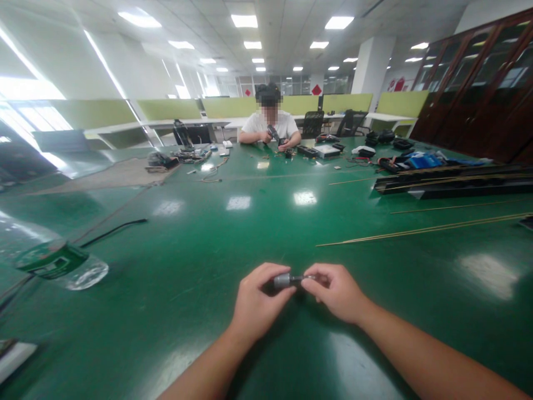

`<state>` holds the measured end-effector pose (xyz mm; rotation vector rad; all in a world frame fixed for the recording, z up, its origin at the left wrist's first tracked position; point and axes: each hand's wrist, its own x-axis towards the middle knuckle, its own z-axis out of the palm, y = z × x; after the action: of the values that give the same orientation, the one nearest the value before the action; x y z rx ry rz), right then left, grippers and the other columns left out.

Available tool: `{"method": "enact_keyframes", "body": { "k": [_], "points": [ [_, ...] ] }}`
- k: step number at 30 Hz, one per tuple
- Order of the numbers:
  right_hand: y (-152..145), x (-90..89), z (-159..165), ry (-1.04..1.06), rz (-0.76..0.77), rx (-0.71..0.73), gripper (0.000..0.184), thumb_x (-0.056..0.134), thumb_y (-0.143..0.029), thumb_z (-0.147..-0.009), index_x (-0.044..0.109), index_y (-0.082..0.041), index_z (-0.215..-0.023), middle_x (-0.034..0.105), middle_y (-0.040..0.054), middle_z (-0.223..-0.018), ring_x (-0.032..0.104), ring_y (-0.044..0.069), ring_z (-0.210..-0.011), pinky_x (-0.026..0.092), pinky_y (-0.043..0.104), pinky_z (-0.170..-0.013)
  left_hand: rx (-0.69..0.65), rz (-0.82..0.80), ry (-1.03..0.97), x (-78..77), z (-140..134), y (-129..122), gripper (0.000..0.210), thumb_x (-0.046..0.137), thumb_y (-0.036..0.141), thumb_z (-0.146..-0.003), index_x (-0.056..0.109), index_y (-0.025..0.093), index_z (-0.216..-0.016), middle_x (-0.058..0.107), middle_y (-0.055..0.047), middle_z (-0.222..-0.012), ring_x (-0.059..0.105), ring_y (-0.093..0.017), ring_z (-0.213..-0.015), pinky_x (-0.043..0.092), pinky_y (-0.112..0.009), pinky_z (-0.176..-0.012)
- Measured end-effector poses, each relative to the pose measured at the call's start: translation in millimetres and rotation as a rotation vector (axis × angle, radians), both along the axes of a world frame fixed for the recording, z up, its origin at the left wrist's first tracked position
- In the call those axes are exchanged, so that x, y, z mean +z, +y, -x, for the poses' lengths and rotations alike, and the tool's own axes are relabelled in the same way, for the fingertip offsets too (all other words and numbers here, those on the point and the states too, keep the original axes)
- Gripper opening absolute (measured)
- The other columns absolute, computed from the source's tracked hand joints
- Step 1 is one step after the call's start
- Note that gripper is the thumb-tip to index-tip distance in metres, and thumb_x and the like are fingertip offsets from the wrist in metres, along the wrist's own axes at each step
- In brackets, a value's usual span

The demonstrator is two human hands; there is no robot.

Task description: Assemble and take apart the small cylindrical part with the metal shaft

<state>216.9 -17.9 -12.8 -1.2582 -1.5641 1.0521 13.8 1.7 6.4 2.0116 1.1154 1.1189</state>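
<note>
I have the cylinder point(282, 280) in my left hand point(259, 300), its thin shaft point(296, 279) pointing right, long axis left-right, into my right hand's point(338, 291) fingertip pinch.

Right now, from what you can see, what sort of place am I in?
Probably an open-plan office: yellow-green partitions run along white desks, black office chairs stand beyond the green table, and dark wooden cabinets stand on the right.
</note>
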Motion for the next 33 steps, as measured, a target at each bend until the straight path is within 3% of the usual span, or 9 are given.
{"method": "enact_keyframes", "body": {
  "k": [18, 24, 28, 33],
  "points": [
    [0, -0.6, -1, 0.145, 0.046, 0.007, 0.029, 0.057, -0.041, -0.092, 0.059, -0.016, -0.078, 0.058, -0.002, -0.061, 0.052, 0.01, -0.047, 0.039, 0.022, -0.048, 0.046, 0.008, -0.009, -1.7, 2, 3, 0.021, 0.076, 0.025, -0.078, 0.073, 0.024, -0.098, 0.071, -0.003, -0.098, 0.065, -0.019, -0.09, 0.05, -0.031, -0.084],
    [4, -1.7, -6, 0.253, 0.033, -0.08, 0.042, 0.051, -0.052, -0.095, 0.056, -0.017, -0.072, 0.06, -0.0003, -0.06, 0.052, 0.011, -0.045, 0.039, 0.023, -0.047, 0.068, 0.03, -0.017, -2.5, 3, 4, 0.022, 0.077, 0.028, -0.077, 0.073, 0.023, -0.098, 0.071, -0.004, -0.099, 0.066, -0.021, -0.09, 0.051, -0.032, -0.083],
    [8, -4.9, -8, 0.389, 0.045, -0.173, 0.049, 0.047, -0.059, -0.095, 0.049, -0.019, -0.067, 0.056, -0.0005, -0.054, 0.048, 0.011, -0.041, 0.036, 0.024, -0.042, 0.108, 0.093, -0.019, -2.2, 1, 4, 0.025, 0.077, 0.035, -0.075, 0.073, 0.022, -0.096, 0.072, -0.004, -0.097, 0.066, -0.021, -0.088, 0.051, -0.031, -0.079],
    [10, -9.2, -8, 0.423, 0.047, -0.139, 0.051, 0.045, -0.062, -0.095, 0.045, -0.02, -0.064, 0.053, -0.0014, -0.051, 0.045, 0.011, -0.04, 0.035, 0.024, -0.041, 0.134, 0.285, -0.069, -3.8, -2, 7, 0.036, 0.065, 0.048, -0.083, 0.067, 0.016, -0.101, 0.072, -0.006, -0.087, 0.066, -0.02, -0.078, 0.05, -0.03, -0.071]
  ]
}}
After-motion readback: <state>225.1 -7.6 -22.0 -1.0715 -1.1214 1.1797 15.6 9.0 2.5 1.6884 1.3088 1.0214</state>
